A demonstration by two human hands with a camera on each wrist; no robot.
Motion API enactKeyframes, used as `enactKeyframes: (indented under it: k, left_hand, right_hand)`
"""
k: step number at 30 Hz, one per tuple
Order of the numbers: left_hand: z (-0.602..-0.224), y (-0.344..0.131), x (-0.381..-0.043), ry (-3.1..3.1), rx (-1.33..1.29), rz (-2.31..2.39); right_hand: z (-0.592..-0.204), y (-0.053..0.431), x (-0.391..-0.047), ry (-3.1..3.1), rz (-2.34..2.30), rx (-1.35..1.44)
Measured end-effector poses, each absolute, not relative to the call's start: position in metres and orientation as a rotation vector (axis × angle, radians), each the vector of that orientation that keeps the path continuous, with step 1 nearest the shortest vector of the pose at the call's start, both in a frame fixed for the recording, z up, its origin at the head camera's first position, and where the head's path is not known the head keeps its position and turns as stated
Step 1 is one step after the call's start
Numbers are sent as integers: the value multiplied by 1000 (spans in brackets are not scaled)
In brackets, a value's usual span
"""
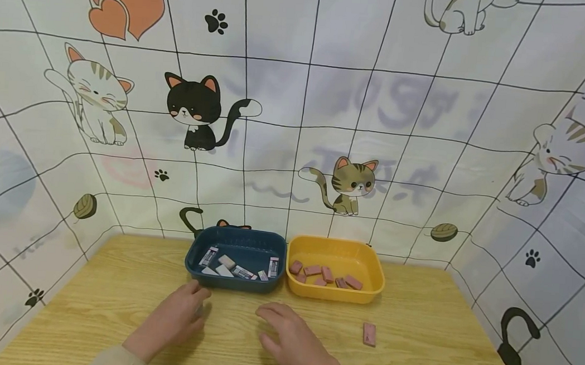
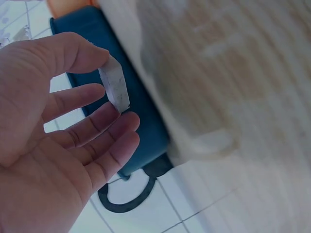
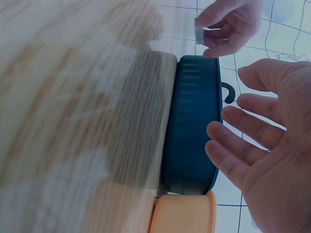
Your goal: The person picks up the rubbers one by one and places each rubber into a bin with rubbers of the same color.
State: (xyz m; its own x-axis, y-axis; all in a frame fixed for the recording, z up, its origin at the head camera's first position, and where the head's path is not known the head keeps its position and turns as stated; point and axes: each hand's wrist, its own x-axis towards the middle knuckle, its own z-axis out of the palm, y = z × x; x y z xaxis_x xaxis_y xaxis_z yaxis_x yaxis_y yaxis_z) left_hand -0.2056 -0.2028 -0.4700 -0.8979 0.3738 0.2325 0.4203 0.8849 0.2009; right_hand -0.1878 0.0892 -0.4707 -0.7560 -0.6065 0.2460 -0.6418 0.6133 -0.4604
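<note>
My left hand [image 1: 176, 316] is in front of the blue tray [image 1: 236, 284], a little above the table. In the left wrist view it pinches a small white eraser [image 2: 114, 83] between thumb and fingers. My right hand [image 1: 297, 339] hovers in front of the gap between the trays, its fingers relaxed and holding nothing. White erasers [image 1: 225, 261], some in printed sleeves, lie in the blue tray. Several pink erasers [image 1: 327, 274] lie in the yellow tray [image 1: 333, 293]. One pink eraser [image 1: 370, 334] is on the table, right of my right hand.
Both trays stand side by side at the back of the wooden table [image 1: 424, 324]. Directly behind them rises a wall covering [image 1: 274, 148] with a grid and cartoon cats, which also closes off the left and right sides.
</note>
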Motion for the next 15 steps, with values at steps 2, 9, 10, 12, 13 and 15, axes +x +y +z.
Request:
enactKeyframes:
  k: [2,9,10,12,13,15]
  left_hand:
    - [-466,-201,-204,-2827,-647,-365]
    - [-452,-192,-203,-2691,-766,-360]
    - [-450,-190,-203,-2673,-778,-355]
    - [-445,-187,-203,-2649,-793,-350]
    - [-443,-185,-203,-2643,-795,-347]
    - [-439,-182,-205,-2641,-797,-346]
  right_hand:
    - [-471,88,-189,-2768,834,1061]
    - [-471,88,-192,-2708,815,1061]
    - [-471,88,-193,-2692,814,1062]
    - [-470,88,-194,-2669,812,1060]
    - [-470,88,-194,-2665,811,1055]
    - [-469,89,-196,-2662,813,1044]
